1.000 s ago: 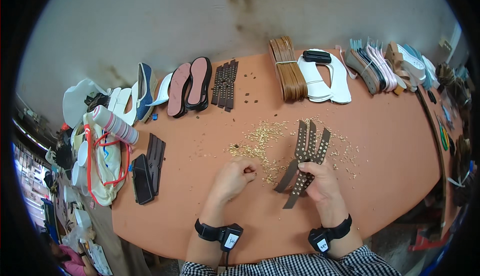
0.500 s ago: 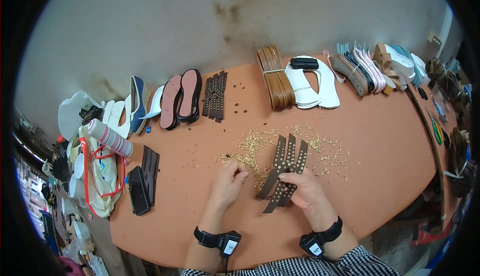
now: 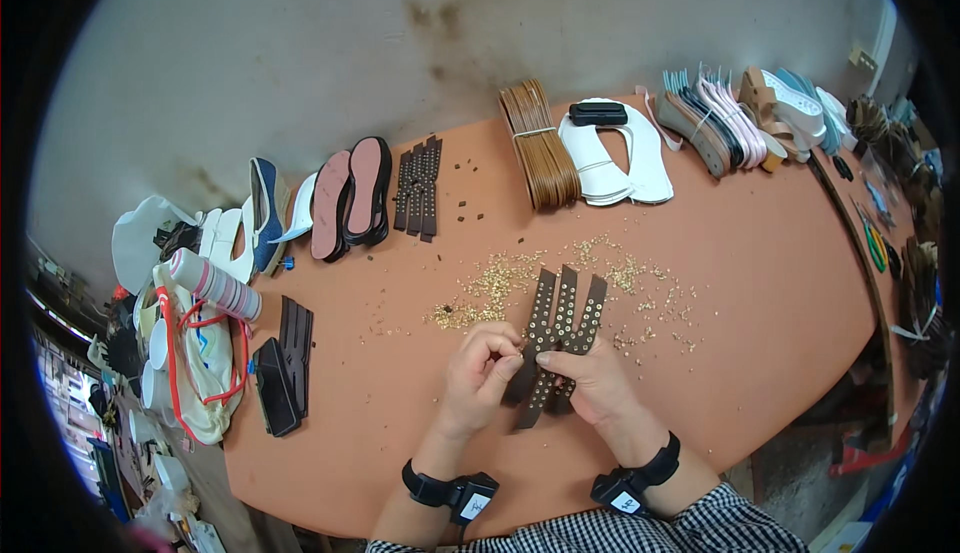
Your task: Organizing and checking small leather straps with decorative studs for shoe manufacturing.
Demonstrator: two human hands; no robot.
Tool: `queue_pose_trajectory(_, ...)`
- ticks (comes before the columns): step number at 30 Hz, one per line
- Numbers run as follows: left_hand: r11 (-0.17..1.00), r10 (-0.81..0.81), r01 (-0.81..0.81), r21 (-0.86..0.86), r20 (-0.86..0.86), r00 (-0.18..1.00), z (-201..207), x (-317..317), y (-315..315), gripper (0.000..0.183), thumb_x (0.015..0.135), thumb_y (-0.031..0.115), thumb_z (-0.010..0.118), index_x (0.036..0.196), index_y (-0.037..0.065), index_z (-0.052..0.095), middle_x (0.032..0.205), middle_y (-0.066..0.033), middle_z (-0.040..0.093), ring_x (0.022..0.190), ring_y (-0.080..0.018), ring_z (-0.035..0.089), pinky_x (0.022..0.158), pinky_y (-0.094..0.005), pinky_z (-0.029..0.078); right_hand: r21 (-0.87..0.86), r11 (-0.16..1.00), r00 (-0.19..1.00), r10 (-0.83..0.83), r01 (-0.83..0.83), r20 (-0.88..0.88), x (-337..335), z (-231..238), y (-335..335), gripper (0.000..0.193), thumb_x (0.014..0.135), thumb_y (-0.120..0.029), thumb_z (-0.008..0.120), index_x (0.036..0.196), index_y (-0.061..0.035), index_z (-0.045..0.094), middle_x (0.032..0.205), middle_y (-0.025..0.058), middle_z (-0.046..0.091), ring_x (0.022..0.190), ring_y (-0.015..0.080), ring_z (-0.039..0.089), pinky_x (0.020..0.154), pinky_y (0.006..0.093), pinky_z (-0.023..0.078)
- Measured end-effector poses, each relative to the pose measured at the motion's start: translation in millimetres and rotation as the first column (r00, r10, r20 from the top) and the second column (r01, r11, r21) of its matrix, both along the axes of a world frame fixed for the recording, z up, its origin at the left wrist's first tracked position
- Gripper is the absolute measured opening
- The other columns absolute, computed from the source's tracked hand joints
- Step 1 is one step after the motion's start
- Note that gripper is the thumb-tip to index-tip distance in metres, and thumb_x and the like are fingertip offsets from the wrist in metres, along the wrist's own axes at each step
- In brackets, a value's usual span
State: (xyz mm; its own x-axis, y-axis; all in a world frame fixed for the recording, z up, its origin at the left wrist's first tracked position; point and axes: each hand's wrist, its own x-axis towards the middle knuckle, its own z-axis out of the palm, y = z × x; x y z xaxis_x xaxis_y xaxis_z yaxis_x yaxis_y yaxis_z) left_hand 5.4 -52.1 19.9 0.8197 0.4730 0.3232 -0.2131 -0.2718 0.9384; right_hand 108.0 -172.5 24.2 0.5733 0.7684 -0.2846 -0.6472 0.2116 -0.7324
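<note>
My right hand [image 3: 597, 381] grips a dark brown slotted strap piece [image 3: 566, 303] dotted with gold eyelets, thumb on top and fingers underneath. The piece stands over the table at a tilt, its several strips fanned out away from me. At its left edge is my left hand [image 3: 480, 378], thumb and curled fingers pinched together. Whatever sits between those fingertips is too small or hidden to make out. Just beyond both hands lies a scatter of small gold eyelets [image 3: 490, 288] on the brown tabletop [image 3: 400, 453].
Along the back are another studded strap piece [image 3: 417, 188], pink-topped soles [image 3: 368, 188], a tied brown strip bundle [image 3: 540, 148], white cut-outs [image 3: 650, 158] and wedge heels [image 3: 700, 133]. To the left lie plain dark strips [image 3: 296, 338], a black case [image 3: 277, 388] and a striped cup [image 3: 215, 285].
My left hand has moved right and slightly down, from over the eyelets to the strap piece's edge. The right hand and the piece have shifted slightly left.
</note>
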Motion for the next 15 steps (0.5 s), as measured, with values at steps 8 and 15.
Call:
queue_pose_trajectory(8, 0.952, 0.088, -0.103, 0.289, 0.063, 0.994, 6.4, 2.7, -7.5, 0.011, 0.081, 0.008, 0.057, 0.078, 0.003, 0.048, 0.091, -0.0102, 0.05, 0.084, -0.0196, 0.05, 0.075, -0.0291, 0.042, 0.074, 0.997, 0.999, -0.017, 0.015, 0.034, -8.0, 9.9, -0.8, 0.013, 0.074, 0.001, 0.062, 0.086, -0.0045, 0.063, 0.077, -0.0014, 0.061, 0.059, 0.0035, 0.051, 0.051, 0.0172, 0.038)
queue_pose_trajectory(15, 0.92, 0.111, -0.129, 0.371, 0.071, 0.991, 9.3, 2.2, -8.6, 0.01, 0.079, 0.005, 0.057, 0.079, 0.003, 0.048, 0.088, -0.0103, 0.051, 0.081, -0.0211, 0.051, 0.073, -0.0295, 0.042, 0.101, 0.995, 1.0, -0.012, 0.01, 0.017, -7.4, 7.5, -1.6, 0.014, 0.074, 0.001, 0.062, 0.087, -0.0053, 0.062, 0.077, -0.0021, 0.061, 0.059, 0.003, 0.051, 0.049, 0.0172, 0.038)
